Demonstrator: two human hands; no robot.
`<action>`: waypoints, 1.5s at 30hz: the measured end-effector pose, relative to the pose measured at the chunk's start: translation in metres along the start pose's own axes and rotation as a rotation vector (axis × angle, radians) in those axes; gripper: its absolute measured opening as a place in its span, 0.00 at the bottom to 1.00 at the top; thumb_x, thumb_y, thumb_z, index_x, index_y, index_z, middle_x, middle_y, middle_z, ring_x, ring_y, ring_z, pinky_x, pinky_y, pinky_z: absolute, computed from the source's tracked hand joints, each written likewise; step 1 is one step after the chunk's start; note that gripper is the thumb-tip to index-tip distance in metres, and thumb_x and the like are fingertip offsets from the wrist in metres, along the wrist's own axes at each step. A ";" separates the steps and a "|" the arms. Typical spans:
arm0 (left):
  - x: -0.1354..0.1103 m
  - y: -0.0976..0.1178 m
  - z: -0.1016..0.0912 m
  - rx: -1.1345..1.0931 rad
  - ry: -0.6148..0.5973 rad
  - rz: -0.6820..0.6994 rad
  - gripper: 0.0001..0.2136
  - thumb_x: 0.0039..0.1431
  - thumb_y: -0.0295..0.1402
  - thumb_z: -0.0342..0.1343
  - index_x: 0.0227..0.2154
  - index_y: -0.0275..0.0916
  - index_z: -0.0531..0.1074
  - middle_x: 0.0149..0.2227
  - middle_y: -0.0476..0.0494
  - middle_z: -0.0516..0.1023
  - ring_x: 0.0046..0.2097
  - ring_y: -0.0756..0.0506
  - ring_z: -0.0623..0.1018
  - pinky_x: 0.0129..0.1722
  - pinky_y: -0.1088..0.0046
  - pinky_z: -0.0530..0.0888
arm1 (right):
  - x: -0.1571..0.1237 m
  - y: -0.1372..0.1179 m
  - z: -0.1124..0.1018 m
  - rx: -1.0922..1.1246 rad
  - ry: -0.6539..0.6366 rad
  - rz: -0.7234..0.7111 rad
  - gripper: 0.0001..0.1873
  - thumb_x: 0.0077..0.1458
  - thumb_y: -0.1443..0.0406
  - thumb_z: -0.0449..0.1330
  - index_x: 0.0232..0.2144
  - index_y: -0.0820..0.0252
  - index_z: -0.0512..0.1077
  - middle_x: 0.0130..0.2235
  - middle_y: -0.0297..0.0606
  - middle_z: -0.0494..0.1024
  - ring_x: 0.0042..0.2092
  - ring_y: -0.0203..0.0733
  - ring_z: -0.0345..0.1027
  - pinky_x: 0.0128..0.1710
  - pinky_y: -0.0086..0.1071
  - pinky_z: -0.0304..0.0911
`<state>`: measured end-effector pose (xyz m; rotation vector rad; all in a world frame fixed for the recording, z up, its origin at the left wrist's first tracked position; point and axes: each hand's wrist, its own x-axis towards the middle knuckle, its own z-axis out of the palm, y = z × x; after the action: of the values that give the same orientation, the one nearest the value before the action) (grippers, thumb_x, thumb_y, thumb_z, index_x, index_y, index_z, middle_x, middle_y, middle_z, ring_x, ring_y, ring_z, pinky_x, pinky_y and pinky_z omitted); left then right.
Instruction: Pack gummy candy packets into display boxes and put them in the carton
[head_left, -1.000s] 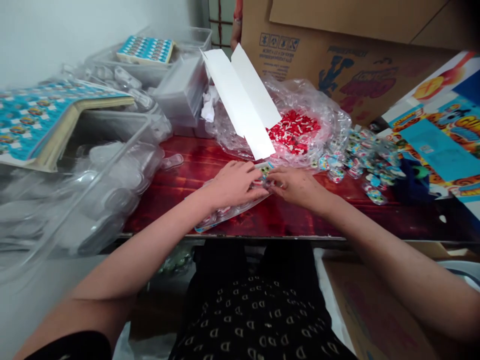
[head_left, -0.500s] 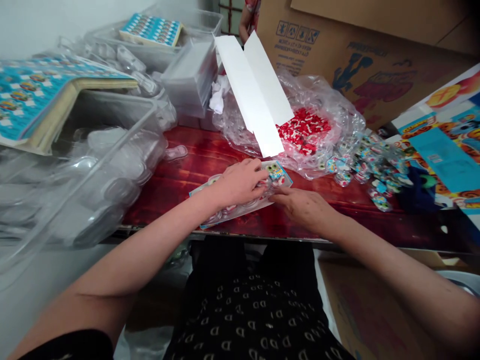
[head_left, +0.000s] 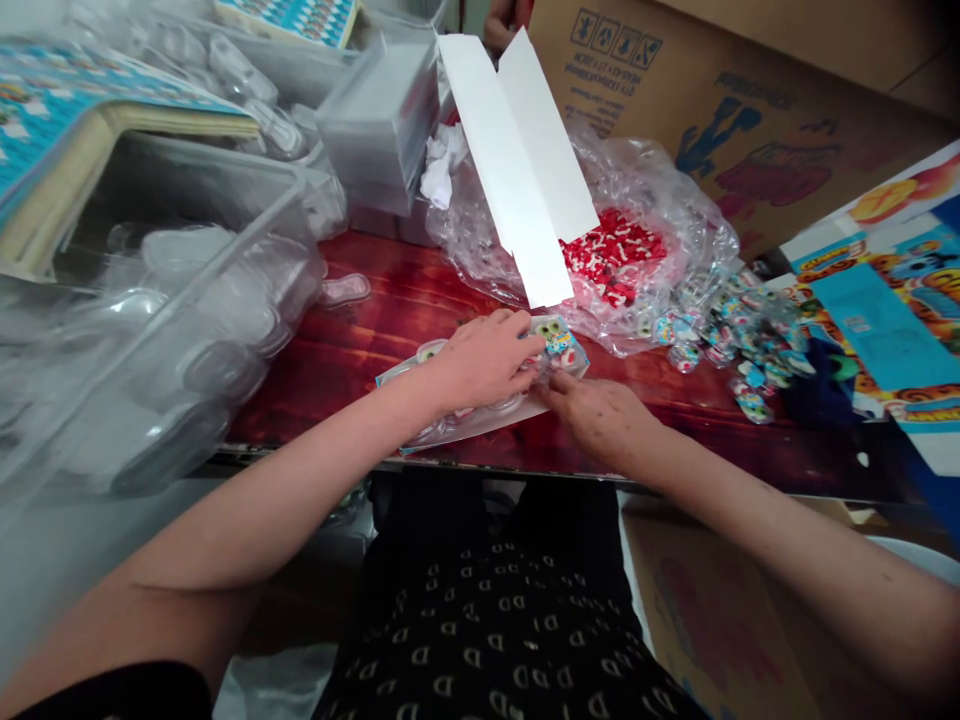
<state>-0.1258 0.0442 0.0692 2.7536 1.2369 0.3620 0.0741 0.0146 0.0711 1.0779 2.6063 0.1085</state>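
A shallow tray with pale sides and blue edges (head_left: 480, 424) lies slanted near the table's front edge. Small clear packs with coloured pieces and eye-like balls (head_left: 556, 342) fill its right end. My left hand (head_left: 487, 358) reaches over the tray from the left, fingers bent down among the packs. What lies under those fingertips is hidden. At the tray's near right side is my right hand (head_left: 600, 415), its fingers closed together against the wall. The two hands' fingertips almost meet there.
A folded white card (head_left: 517, 165) leans across a plastic bag of red and white pieces (head_left: 619, 255). Filled clear packs (head_left: 757, 330) heap to its right. Clear bins (head_left: 217, 270) hold plastic shells at left. A large carton (head_left: 720, 110) stands behind; a co-worker's hand (head_left: 501, 25) shows beyond.
The view has shifted slightly. My right fingers have moved a little along the tray's near wall, closer to the packs. My left hand stays over the tray, fingers still bent.
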 end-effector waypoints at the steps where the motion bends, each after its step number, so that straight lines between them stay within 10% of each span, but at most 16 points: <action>1: 0.000 0.000 0.000 -0.002 0.005 0.003 0.11 0.66 0.39 0.49 0.42 0.40 0.72 0.47 0.38 0.71 0.48 0.40 0.71 0.42 0.64 0.70 | 0.000 0.000 0.001 0.000 -0.003 0.021 0.25 0.59 0.75 0.45 0.55 0.62 0.70 0.48 0.50 0.76 0.36 0.43 0.73 0.29 0.34 0.59; 8: 0.001 -0.002 0.001 0.003 0.006 0.005 0.10 0.65 0.38 0.50 0.42 0.41 0.72 0.47 0.39 0.71 0.48 0.40 0.71 0.39 0.66 0.70 | -0.005 0.004 -0.007 0.108 0.016 0.093 0.21 0.60 0.71 0.48 0.50 0.59 0.74 0.51 0.46 0.77 0.37 0.45 0.75 0.29 0.35 0.62; 16: 0.001 -0.001 -0.002 0.027 -0.004 -0.003 0.11 0.66 0.41 0.49 0.43 0.41 0.71 0.47 0.38 0.70 0.46 0.41 0.70 0.36 0.68 0.69 | 0.001 0.038 -0.016 0.197 0.410 0.089 0.20 0.62 0.69 0.50 0.53 0.57 0.74 0.56 0.46 0.75 0.53 0.49 0.69 0.52 0.43 0.62; 31: 0.003 0.001 -0.003 0.060 -0.037 -0.011 0.10 0.63 0.40 0.52 0.41 0.41 0.71 0.46 0.39 0.71 0.46 0.40 0.70 0.38 0.66 0.70 | 0.035 0.027 -0.028 -0.055 0.190 0.135 0.20 0.55 0.56 0.63 0.43 0.66 0.72 0.43 0.51 0.77 0.43 0.52 0.69 0.39 0.38 0.53; 45: 0.002 0.004 -0.002 0.079 -0.040 0.015 0.10 0.63 0.39 0.52 0.39 0.39 0.73 0.45 0.38 0.72 0.47 0.39 0.71 0.44 0.64 0.70 | 0.045 0.016 -0.022 -0.072 0.149 0.237 0.14 0.59 0.69 0.51 0.44 0.71 0.70 0.44 0.57 0.74 0.45 0.55 0.67 0.41 0.40 0.55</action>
<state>-0.1223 0.0429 0.0719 2.8225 1.2475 0.2634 0.0475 0.0585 0.0834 1.3978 2.5681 0.3457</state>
